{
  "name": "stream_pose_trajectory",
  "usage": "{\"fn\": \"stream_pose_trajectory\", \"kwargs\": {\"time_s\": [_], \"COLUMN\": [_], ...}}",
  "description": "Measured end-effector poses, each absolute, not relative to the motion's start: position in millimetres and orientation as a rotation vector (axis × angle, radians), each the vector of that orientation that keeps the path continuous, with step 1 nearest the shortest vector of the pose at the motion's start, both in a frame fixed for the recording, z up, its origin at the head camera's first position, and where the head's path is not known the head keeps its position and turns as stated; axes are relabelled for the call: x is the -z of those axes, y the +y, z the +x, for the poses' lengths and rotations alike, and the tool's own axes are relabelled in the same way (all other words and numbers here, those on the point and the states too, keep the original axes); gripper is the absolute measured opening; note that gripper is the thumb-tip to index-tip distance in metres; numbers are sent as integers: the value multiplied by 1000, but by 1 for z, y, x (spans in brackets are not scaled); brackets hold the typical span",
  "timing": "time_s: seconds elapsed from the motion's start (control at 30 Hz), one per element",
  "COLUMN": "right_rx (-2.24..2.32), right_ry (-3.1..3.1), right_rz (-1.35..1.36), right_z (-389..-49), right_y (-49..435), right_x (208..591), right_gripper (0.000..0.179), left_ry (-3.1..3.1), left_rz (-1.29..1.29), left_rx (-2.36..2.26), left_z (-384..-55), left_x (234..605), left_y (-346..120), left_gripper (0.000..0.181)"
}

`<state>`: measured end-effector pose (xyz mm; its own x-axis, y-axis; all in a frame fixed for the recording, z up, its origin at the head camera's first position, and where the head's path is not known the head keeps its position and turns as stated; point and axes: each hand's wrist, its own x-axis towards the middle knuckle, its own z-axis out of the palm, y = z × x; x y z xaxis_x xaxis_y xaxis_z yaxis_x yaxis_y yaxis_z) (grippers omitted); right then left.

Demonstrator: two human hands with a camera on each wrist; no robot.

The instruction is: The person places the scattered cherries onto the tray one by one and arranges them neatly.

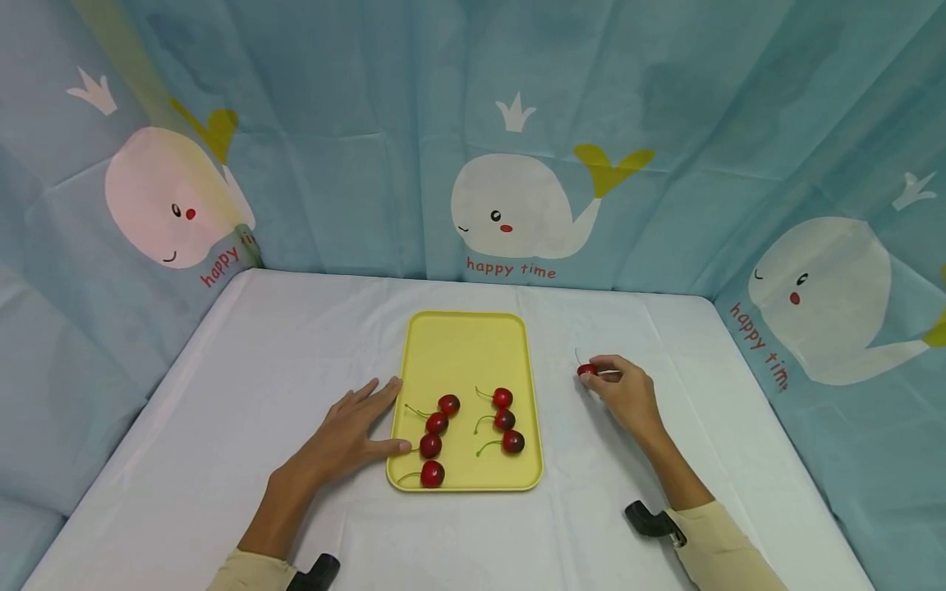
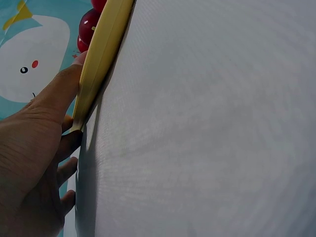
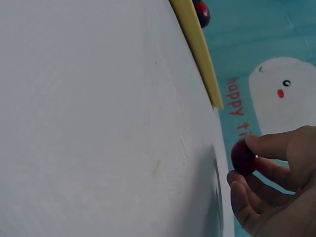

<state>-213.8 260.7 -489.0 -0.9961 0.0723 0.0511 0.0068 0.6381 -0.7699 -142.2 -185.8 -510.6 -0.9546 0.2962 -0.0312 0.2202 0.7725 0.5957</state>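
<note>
A yellow tray lies on the white cloth with several dark red cherries on it. They form two rows: one on the left including a cherry at the near end, and three on the right including a cherry. My left hand rests at the tray's left edge, fingers spread and fairly straight, thumb over the rim. Off the tray's right side, my right hand pinches a single cherry between thumb and fingers. Its stem points up, and the cherry looks raised off the cloth in the right wrist view.
A white cloth covers the table under the tray. Blue curtains printed with whales hang behind and at both sides. Black wrist mounts sit at the beige sleeves.
</note>
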Motion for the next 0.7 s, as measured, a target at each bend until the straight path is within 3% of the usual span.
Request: {"fn": "stream_pose_trajectory", "kwargs": {"time_s": [0.7], "right_rx": [-1375], "right_ry": [-2754], "right_rz": [102], "right_z": [-189], "right_y": [246], "right_x": [482], "right_gripper": [34], "left_ry": [2850], "left_rz": [409], "left_rx": [-915], "left_z": [-141], "left_x": [507], "left_y": [-185], "left_gripper": [102]}}
